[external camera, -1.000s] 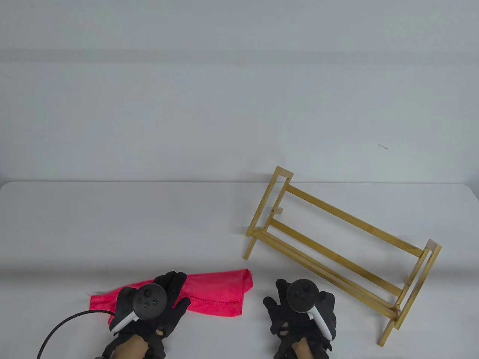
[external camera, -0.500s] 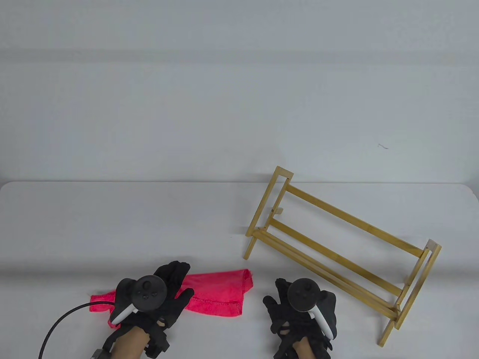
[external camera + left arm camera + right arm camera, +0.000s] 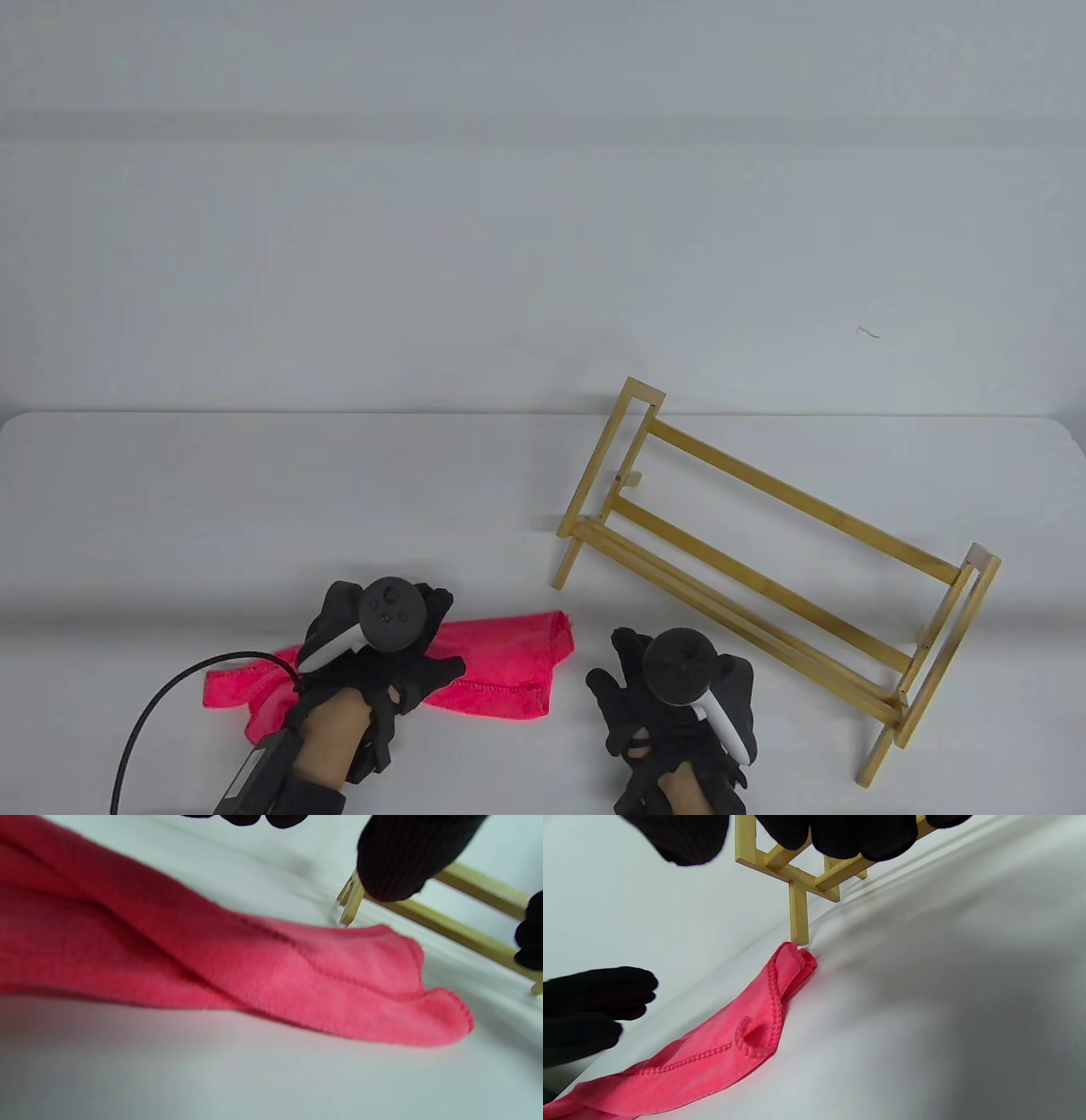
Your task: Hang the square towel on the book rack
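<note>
A red square towel (image 3: pixel 501 666) lies crumpled flat near the table's front edge, left of a wooden book rack (image 3: pixel 764 552) that stands at an angle. My left hand (image 3: pixel 424 637) hovers over the towel's middle with its fingers spread; in the left wrist view its fingertips (image 3: pixel 394 861) are above the towel (image 3: pixel 263 976) and hold nothing. My right hand (image 3: pixel 619 671) is open on the table just right of the towel, empty. The right wrist view shows the towel's folded end (image 3: pixel 780 984) in front of a rack leg (image 3: pixel 799 916).
A black cable (image 3: pixel 161 705) runs from my left wrist toward the front left. The white table (image 3: pixel 254 509) stretches behind the towel. The rack's near leg (image 3: pixel 567 560) stands close to the towel's right end.
My left hand has moved forward and right over the towel's middle, uncovering its left end. My right hand has shifted slightly left toward the towel. The towel and rack have not moved.
</note>
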### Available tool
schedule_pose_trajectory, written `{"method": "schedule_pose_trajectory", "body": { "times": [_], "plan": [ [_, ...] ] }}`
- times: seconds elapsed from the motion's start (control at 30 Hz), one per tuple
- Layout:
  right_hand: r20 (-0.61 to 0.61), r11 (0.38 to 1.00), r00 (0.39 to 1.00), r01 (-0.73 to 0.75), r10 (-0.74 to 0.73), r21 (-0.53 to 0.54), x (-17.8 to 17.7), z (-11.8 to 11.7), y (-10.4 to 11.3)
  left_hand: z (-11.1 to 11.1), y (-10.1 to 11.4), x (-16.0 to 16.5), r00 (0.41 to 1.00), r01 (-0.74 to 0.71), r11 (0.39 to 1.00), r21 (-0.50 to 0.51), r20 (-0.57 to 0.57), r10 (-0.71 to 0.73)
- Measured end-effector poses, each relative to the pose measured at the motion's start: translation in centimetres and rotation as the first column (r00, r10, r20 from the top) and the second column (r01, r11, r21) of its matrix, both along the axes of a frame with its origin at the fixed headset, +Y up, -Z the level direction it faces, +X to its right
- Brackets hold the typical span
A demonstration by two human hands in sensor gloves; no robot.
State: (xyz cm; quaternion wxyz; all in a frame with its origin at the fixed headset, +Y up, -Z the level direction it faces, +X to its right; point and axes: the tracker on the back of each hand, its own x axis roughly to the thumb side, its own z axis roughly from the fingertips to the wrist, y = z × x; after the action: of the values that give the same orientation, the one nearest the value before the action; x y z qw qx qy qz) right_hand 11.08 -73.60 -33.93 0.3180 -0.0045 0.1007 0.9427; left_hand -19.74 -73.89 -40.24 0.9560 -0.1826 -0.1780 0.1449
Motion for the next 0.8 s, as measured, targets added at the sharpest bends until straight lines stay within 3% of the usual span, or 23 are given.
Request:
{"method": "schedule_pose_trajectory", "body": {
  "times": [0.2, 0.37, 0.8],
  "plan": [
    [-0.012, 1.0, 1.0, -0.007, 0.007, -0.005, -0.2, 0.0, 0.0, -0.7, -1.8, 0.6, 0.994, 0.111, 0.99, -0.088, 0.003, -0.111],
    [-0.019, 0.999, 0.999, -0.031, 0.031, -0.013, -0.4, -0.2, -0.2, -0.4, -3.3, 1.0, 0.982, 0.19, 0.977, -0.097, 0.038, -0.187],
    [-0.017, 0.997, 0.997, -0.072, 0.072, -0.019, -0.6, -0.3, -0.4, 0.9, -2.8, 2.0, 0.978, 0.199, 0.979, 0.03, 0.051, -0.201]
  ]
}}
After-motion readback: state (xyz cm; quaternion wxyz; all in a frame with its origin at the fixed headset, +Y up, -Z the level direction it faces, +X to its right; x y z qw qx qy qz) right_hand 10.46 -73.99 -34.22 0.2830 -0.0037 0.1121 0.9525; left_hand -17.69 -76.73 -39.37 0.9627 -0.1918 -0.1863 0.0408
